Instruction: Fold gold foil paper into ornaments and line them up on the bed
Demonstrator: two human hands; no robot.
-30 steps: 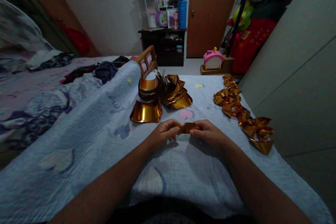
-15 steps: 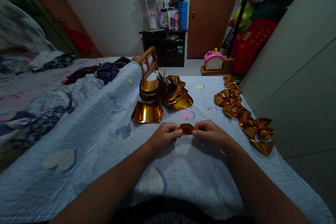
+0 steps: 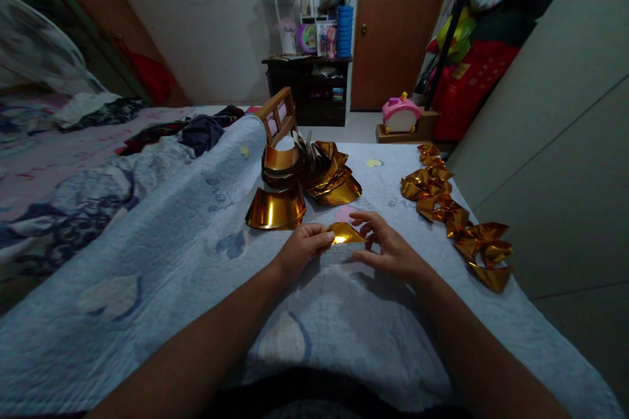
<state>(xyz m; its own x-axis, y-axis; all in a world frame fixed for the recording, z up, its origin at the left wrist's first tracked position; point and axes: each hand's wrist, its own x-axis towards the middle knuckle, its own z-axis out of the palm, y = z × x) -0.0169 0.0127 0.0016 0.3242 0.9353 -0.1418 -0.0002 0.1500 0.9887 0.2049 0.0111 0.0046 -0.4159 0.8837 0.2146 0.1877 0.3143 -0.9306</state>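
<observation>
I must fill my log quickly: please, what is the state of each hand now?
Left hand: closed, holding one end of the folded gold foil.
Right hand: open, at the foil's other end; whether it touches cannot be told.

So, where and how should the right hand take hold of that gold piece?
Probably pinch the gold piece by its tapering right end, coming from the right: that narrow end points toward the open right hand, while the left hand pinches the opposite end.
</observation>
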